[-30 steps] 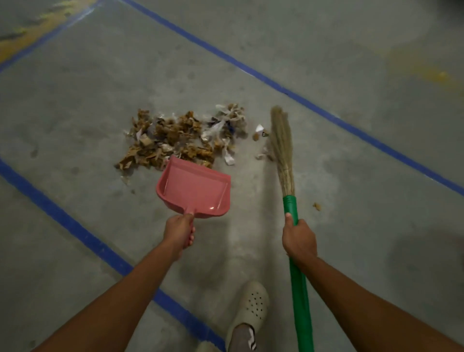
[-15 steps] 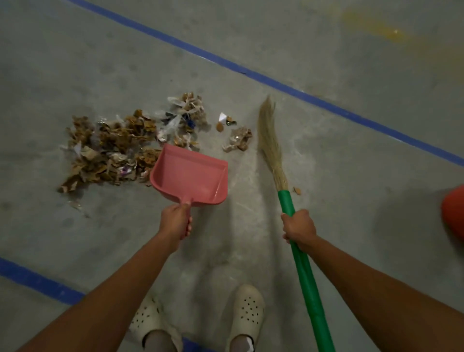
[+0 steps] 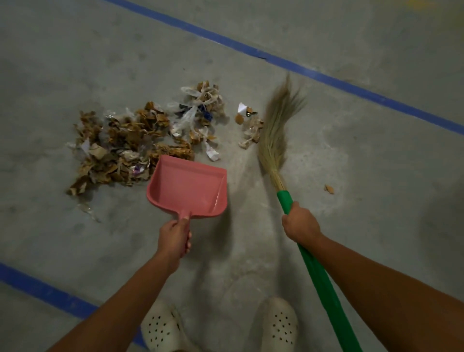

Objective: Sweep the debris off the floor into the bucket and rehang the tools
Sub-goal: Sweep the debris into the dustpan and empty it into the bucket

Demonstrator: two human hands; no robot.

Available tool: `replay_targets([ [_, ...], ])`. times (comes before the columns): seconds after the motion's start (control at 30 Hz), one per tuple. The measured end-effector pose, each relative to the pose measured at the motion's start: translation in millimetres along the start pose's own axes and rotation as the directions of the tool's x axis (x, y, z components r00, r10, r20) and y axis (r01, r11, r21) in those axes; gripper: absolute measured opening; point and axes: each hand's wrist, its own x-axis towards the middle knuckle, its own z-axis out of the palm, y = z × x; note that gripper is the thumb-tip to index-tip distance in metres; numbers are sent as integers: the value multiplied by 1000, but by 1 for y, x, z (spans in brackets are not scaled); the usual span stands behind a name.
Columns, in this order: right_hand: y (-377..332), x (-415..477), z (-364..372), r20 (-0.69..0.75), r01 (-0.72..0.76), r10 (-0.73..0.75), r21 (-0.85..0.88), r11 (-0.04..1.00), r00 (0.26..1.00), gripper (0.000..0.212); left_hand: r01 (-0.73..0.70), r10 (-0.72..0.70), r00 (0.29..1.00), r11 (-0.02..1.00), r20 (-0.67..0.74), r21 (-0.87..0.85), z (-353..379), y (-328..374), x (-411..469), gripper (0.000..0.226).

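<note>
1. Broom (image 3: 319, 276): the bristle tips (image 3: 285, 100) were smeared by motion blur. The green handle passed out of sight under your right hand (image 3: 300, 224) and was cut off by the bottom edge.
2. Dustpan (image 3: 188, 188): its handle sat almost wholly inside your left hand (image 3: 174, 238), and its front lip hid part of the debris pile (image 3: 120, 145).
3. Loose scraps (image 3: 247, 114) beside the bristles: one dark piece was too small to identify.
4. Clogs (image 3: 280, 326): both were clipped at the bottom edge.
5. Blue floor lines (image 3: 326, 76): these ran out of frame.
6. Yellow mark (image 3: 424, 2): this was cropped at the top edge.
</note>
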Motion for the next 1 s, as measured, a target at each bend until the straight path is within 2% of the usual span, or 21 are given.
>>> replay_targets([
  [0.23,-38,-11,1,-11,275,-286,-239,931,958,48,1,-4,999,999,-45,-52,-21,-1,2,32],
  [0.33,-59,-24,-3,18,354,-370,-335,873,929,58,-1,-5,998,996,-67,-87,-24,3,-2,33],
  [0.43,-70,-43,-1,-17,397,-430,-354,847,903,59,7,-24,993,989,-114,-146,-33,6,-9,36],
  [0.53,-71,-64,-4,-68,383,-430,-347,856,900,61,-5,-23,989,983,-147,-185,-44,12,-22,38],
  [0.73,-61,-102,-24,-163,336,-390,-284,898,906,64,-37,-2,983,977,-181,-212,-64,26,-52,25],
  [1.0,-74,-110,-45,-176,272,-300,-167,948,937,38,-20,-22,983,974,-183,-227,-98,34,-66,22],
])
